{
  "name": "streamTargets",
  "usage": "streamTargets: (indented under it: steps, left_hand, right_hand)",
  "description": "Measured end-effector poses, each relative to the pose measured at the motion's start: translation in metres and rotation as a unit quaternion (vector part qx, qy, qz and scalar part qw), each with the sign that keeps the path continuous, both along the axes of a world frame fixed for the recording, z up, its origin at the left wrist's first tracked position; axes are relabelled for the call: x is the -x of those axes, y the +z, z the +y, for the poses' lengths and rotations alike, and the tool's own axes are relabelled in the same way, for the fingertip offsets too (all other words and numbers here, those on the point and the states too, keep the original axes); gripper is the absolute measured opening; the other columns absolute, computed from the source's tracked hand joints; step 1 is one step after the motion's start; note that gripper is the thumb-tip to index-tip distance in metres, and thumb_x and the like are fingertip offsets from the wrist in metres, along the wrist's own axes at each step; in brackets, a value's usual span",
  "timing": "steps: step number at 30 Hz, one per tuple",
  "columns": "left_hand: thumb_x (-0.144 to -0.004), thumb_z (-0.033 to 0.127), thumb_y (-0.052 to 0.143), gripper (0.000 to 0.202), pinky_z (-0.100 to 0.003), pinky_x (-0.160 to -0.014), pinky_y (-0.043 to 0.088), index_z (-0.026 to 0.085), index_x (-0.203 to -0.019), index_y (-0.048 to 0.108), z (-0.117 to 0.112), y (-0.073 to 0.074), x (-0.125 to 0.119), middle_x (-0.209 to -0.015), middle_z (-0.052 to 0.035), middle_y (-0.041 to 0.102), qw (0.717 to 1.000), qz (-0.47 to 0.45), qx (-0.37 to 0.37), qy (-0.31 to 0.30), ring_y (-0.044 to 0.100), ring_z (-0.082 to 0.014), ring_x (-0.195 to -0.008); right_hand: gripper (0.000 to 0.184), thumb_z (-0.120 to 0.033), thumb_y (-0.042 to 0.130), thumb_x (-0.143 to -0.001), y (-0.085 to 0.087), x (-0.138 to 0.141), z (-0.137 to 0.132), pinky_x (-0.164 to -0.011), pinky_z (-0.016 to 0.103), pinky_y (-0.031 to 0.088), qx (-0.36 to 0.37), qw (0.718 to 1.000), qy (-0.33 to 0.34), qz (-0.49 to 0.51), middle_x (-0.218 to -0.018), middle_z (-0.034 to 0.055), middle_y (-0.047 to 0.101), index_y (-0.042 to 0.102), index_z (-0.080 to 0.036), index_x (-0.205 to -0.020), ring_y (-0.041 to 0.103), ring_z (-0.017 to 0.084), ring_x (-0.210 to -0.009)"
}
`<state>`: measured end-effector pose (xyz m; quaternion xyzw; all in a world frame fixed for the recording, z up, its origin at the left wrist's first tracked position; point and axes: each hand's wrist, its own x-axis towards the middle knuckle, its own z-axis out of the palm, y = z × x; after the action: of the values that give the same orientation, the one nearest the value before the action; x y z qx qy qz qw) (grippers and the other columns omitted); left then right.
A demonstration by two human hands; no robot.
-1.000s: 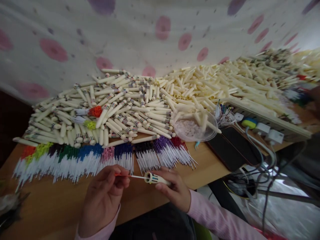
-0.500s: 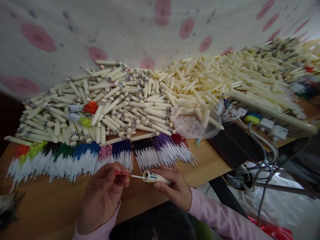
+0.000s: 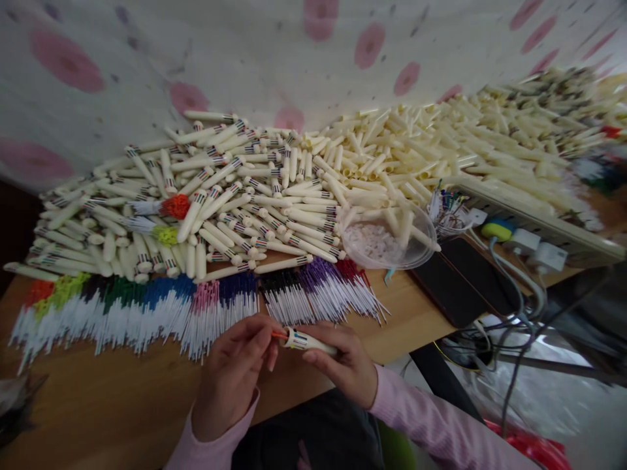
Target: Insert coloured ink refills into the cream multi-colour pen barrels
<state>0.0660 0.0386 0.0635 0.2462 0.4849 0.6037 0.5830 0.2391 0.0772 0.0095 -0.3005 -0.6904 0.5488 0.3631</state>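
My right hand (image 3: 340,365) grips a cream pen barrel (image 3: 307,341) that points left. My left hand (image 3: 235,372) pinches an orange-tipped refill (image 3: 278,335) whose white shaft is now almost wholly inside the barrel's open end. Both hands hover over the wooden table (image 3: 98,405) near its front edge. Just beyond them lie rows of refills sorted by colour (image 3: 196,303). Behind those lies a heap of cream pen barrels with striped ends (image 3: 220,202).
A clear plastic bowl (image 3: 389,238) holds small pale parts. Plain cream tubes (image 3: 441,156) are piled at the back right. Two dark phones (image 3: 460,281), chargers and cables (image 3: 519,281) crowd the right edge. A spotted cloth (image 3: 245,59) hangs behind.
My left hand has moved right and pushed the orange refill into the barrel; only its orange end still shows. The right hand has stayed about where it was.
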Motion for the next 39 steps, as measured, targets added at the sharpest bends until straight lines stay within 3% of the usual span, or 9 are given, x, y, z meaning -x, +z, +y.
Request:
streamTargets:
  steps: [4,9,12,19,24,32,36,39]
  left_hand:
    - [-0.066,0.033,0.084,0.020,-0.012,-0.043,0.043,0.017,-0.075,0.076,-0.001,-0.003,0.001,-0.067,-0.0009,0.068,0.998,0.056,0.030,0.019,0.053,-0.0047,-0.047]
    - [-0.072,0.028,0.080,0.020,-0.013,-0.044,0.043,0.021,-0.089,0.073,-0.004,-0.006,0.002,-0.072,0.0008,0.067,0.993,0.111,0.039,0.016,0.054,-0.0055,-0.050]
    - [-0.073,0.026,0.077,0.021,-0.014,-0.045,0.044,0.020,-0.092,0.070,-0.005,-0.001,0.002,-0.070,0.0019,0.066,0.984,0.172,0.046,0.016,0.054,-0.0067,-0.051]
    - [-0.076,0.028,0.071,0.030,-0.023,-0.062,0.050,0.020,-0.103,0.062,-0.002,0.018,0.008,-0.070,0.0007,0.071,0.949,0.301,0.071,-0.053,0.065,-0.0154,-0.067]
    - [-0.073,0.029,0.072,0.037,-0.021,-0.053,0.047,0.022,-0.108,0.061,-0.002,0.024,0.012,-0.069,0.0022,0.072,0.945,0.296,0.120,-0.066,0.059,-0.0126,-0.055]
    - [-0.073,0.026,0.073,0.034,-0.021,-0.064,0.052,0.029,-0.106,0.066,-0.011,0.020,0.019,-0.073,0.0027,0.076,0.925,0.366,0.055,-0.086,0.068,-0.0138,-0.061]
    - [-0.074,0.023,0.072,0.030,-0.024,-0.071,0.054,0.030,-0.103,0.069,-0.014,0.015,0.013,-0.067,0.0042,0.074,0.911,0.410,0.002,-0.051,0.068,-0.0150,-0.060]
    - [-0.071,0.024,0.075,0.027,-0.027,-0.072,0.054,0.028,-0.098,0.070,-0.015,0.013,0.008,-0.066,0.0033,0.074,0.913,0.408,0.012,-0.009,0.070,-0.0180,-0.066]
  right_hand:
    - [0.040,-0.046,0.057,-0.093,0.001,0.000,0.000,-0.058,0.026,0.040,-0.003,1.000,-0.002,-0.004,-0.074,0.0054,0.065,0.071,-0.017,-0.115,0.055,0.016,-0.064]
    - [0.038,-0.045,0.057,-0.093,-0.001,0.000,0.001,-0.058,0.026,0.039,-0.015,1.000,-0.003,-0.017,-0.071,0.0036,0.062,0.070,-0.018,-0.117,0.054,0.015,-0.064]
    - [0.037,-0.044,0.056,-0.093,-0.002,-0.001,0.001,-0.058,0.026,0.040,-0.022,1.000,-0.004,-0.021,-0.070,0.0029,0.061,0.070,-0.019,-0.117,0.054,0.015,-0.064]
    - [0.034,-0.040,0.058,-0.093,-0.002,0.000,-0.002,-0.059,0.027,0.042,-0.038,0.998,0.004,-0.048,-0.076,0.0051,0.064,0.069,-0.018,-0.116,0.057,0.016,-0.065]
    - [0.030,-0.033,0.059,-0.093,-0.001,0.000,-0.002,-0.062,0.027,0.044,-0.040,0.998,0.017,-0.051,-0.082,0.0058,0.066,0.067,-0.019,-0.118,0.060,0.017,-0.070]
    - [0.029,-0.030,0.060,-0.092,-0.001,0.000,-0.001,-0.064,0.027,0.047,-0.052,0.997,0.025,-0.046,-0.085,0.0066,0.068,0.067,-0.019,-0.118,0.062,0.017,-0.071]
    - [0.029,-0.030,0.061,-0.092,-0.002,0.000,-0.001,-0.065,0.027,0.048,-0.059,0.997,0.024,-0.046,-0.088,0.0078,0.069,0.067,-0.018,-0.117,0.063,0.017,-0.073]
    - [0.029,-0.032,0.061,-0.092,-0.002,0.000,-0.002,-0.063,0.027,0.048,-0.058,0.997,0.020,-0.048,-0.086,0.0068,0.068,0.067,-0.020,-0.118,0.063,0.017,-0.071]
